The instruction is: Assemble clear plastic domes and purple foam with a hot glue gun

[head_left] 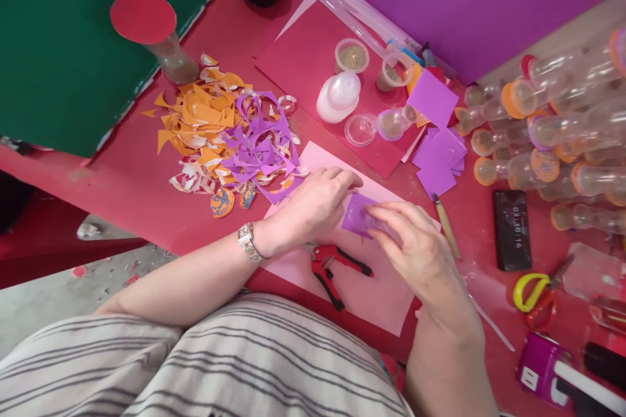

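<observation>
1. Tabletop (147, 182): red, seen from above. A green board (53, 45) lies at 10 o'clock of the view.
2. A jar with a red disc (143, 16) on top stands at 11 o'clock, just above the scrap heap (220, 137), a pile of orange and purple offcuts.
3. Left hand (313, 208): palm down, fingers pressed together and laid out straight. Its tips rest on the upper left edge of the purple square (356, 218). A wristwatch (247, 242) is on the wrist.
4. The purple square lies at the centre of the view on a pink sheet (386, 293), between the two hands. Something clear and round sits on it; I cannot tell what it is.
5. Red-handled cutters (337, 264) lie on the pink sheet at 6 o'clock of the square, near it but not touching it.
6. Right hand (415, 247): fingers curled, with the tips pinching the right edge of the purple square.
7. Small clear cups (352, 55) and a white domed lid (338, 96) sit on a red sheet at 12 o'clock of the hands.
8. Loose purple squares (435, 156) are stacked at 1 o'clock of the right hand. A pencil (446, 228) lies just beside that hand at 3 o'clock.
9. A black timer (512, 229) lies at 3 o'clock, with clear bottles (562, 130) with orange caps heaped above it.
10. Yellow-handled scissors (533, 290) lie at 4 o'clock.
</observation>
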A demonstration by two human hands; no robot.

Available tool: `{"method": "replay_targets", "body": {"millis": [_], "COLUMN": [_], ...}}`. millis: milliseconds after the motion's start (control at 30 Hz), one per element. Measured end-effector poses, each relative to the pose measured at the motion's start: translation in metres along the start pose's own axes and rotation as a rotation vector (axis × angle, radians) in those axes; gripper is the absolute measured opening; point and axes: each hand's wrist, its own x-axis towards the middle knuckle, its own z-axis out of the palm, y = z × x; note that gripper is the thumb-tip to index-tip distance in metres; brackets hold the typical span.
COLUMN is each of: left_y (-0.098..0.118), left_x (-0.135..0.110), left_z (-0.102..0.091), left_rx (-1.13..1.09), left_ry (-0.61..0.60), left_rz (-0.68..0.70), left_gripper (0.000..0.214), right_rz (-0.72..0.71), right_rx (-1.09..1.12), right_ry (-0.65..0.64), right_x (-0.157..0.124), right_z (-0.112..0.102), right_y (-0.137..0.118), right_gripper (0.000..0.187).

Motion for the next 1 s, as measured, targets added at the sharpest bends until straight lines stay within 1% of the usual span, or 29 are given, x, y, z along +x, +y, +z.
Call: {"method": "replay_targets", "body": {"millis": [100,233,367,467,567,633,733,767,833,900,1000], "left_y": [0.0,0.0,0.001,0.001,0.001,0.002,0.002,0.001,0.001,0.001,0.001], "left_x": [0.0,0.0,0.0,0.0,-0.001,-0.001,-0.001,-0.001,-0.001,-0.001,-0.001], "left_z": [0.0,0.001,0.002,0.003,0.004,0.003,0.002,0.002,0.001,0.001,0.002], "left_rx": [0.01,0.031,0.031,0.034,0.065,0.089,0.11,0.114,0.12,0.122,0.112], "left_ry": [0.007,0.033,0.032,0.032,0.03,0.03,0.016,0.01,0.0,-0.006,-0.017], "left_rz": [0.005,0.026,0.011,0.011,0.018,0.026,0.038,0.039,0.036,0.031,0.023], "left_gripper": [0.032,0.024,0.022,0.023,0.024,0.024,0.025,0.025,0.026,0.027,0.026], "right_rz": [0.015,0.055,0.149,0.226,0.255,0.24,0.178,0.149,0.065,-0.017,-0.053], "right_rx": [0.009,0.008,0.018,-0.009,-0.051,-0.055,-0.048,-0.054,-0.07,-0.075,-0.083], "right_ry": [-0.004,0.022,0.079,0.124,0.156,0.147,0.137,0.146,0.136,0.092,0.042], "right_x": [0.0,-0.002,-0.005,-0.008,-0.011,-0.012,-0.012,-0.011,-0.008,-0.005,-0.001], "right_z": [0.0,0.002,0.011,0.018,0.023,0.022,0.013,0.009,0.003,-0.001,-0.003], "right_y": [-0.002,-0.004,-0.008,-0.013,-0.016,-0.015,-0.012,-0.01,-0.008,-0.004,-0.001], "right_gripper": [0.022,0.021,0.018,0.02,0.023,0.03,0.045,0.046,0.037,0.028,0.023]}}
